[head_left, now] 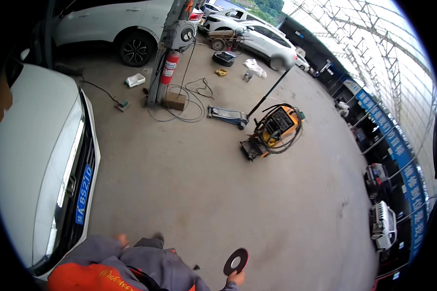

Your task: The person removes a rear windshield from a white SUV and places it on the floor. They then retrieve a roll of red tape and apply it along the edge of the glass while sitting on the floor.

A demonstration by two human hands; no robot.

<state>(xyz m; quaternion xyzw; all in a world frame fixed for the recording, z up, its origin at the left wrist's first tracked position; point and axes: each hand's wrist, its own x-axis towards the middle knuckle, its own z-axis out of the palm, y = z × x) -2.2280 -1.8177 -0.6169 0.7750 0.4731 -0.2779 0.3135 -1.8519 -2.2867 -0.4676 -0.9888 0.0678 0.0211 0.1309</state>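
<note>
My right hand [236, 278] is low in the view, closed on the rim of a flat roll of tape [227, 266]. The roll is black with a red edge and a pale round core, and it hangs over bare floor. My left hand [122, 240] shows only as a small blur beside my grey trousers, near the front of a white car [39, 126]. Its fingers are smeared, so whether it holds anything is hidden from me.
Ahead stands an orange and black wheeled machine [280, 127] wrapped in cables, beside a floor jack [228, 115] with a long upright handle. A red fire extinguisher [169, 68] is on a post, with loose hoses [194, 104] and a cardboard box [175, 101] at its foot.
</note>
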